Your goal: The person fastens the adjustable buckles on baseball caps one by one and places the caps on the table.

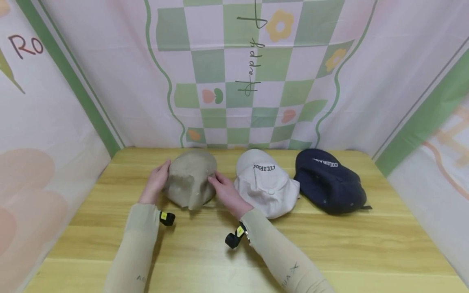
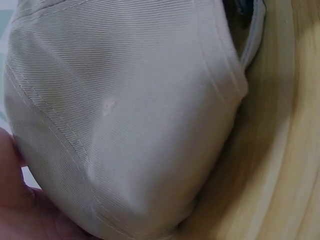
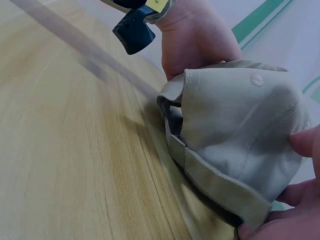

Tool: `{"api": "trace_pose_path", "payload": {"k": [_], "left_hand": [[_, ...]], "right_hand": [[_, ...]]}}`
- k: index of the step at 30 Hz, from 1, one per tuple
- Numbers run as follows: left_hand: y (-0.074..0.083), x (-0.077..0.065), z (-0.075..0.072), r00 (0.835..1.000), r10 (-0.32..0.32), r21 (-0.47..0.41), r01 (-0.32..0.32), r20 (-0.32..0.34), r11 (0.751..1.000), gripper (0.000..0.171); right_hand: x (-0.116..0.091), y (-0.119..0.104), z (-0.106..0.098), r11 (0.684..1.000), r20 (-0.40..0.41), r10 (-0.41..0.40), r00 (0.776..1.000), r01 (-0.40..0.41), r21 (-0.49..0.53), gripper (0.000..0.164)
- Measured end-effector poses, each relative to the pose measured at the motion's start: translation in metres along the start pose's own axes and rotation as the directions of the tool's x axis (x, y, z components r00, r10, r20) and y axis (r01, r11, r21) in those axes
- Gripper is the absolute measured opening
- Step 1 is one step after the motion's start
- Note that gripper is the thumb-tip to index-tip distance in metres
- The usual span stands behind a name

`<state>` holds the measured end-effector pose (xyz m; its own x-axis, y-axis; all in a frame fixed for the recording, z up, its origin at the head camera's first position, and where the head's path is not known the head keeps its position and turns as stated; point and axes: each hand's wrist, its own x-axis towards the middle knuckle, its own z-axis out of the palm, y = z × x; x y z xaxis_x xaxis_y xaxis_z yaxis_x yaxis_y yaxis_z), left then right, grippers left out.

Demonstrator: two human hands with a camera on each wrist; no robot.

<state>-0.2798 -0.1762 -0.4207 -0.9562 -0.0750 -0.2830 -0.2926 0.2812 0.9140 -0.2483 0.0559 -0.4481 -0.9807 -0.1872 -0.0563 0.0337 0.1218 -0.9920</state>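
Note:
A khaki baseball cap sits at the left of the table, between both hands. My left hand holds its left side; in the left wrist view part of that hand shows at the cap's lower edge, the rest hidden. My right hand pinches the right side, thumb on the crown and fingers by the rim, as the right wrist view shows. The cap's back strap and opening face the near side. Just right of my right hand lies a white cap with dark lettering.
A navy cap with white lettering lies right of the white one, its strap end sticking out. The wooden table meets a checkered cloth backdrop at its back edge. Printed cloth also hangs at both sides.

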Motion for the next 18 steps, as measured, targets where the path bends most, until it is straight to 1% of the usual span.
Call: {"api": "trace_pose_path", "payload": {"k": [7, 11, 15, 18], "left_hand": [[0.0, 0.001, 0.001, 1.0, 0.019, 0.048, -0.018, -0.023, 0.999, 0.073], [0.0006, 0.0004, 0.0008, 0.999, 0.027, 0.043, -0.026, -0.034, 0.999, 0.072], [0.0042, -0.0019, 0.0013, 0.998, 0.041, 0.019, -0.04, -0.05, 0.999, 0.075], [0.0098, -0.0042, 0.003, 0.994, 0.085, 0.009, -0.085, -0.073, 0.996, 0.075]], "right_hand": [[0.0027, 0.001, -0.0001, 1.0, -0.008, -0.006, 1.0, 0.006, -0.019, 0.061], [0.0032, 0.0012, 0.0, 1.0, -0.009, -0.007, 1.0, 0.006, -0.002, 0.061], [0.0028, -0.0014, -0.0024, 0.999, 0.004, 0.009, 1.0, -0.009, 0.051, 0.065], [0.0032, -0.0071, -0.0056, 0.993, 0.006, 0.01, 1.0, -0.01, 0.114, 0.067]]}}
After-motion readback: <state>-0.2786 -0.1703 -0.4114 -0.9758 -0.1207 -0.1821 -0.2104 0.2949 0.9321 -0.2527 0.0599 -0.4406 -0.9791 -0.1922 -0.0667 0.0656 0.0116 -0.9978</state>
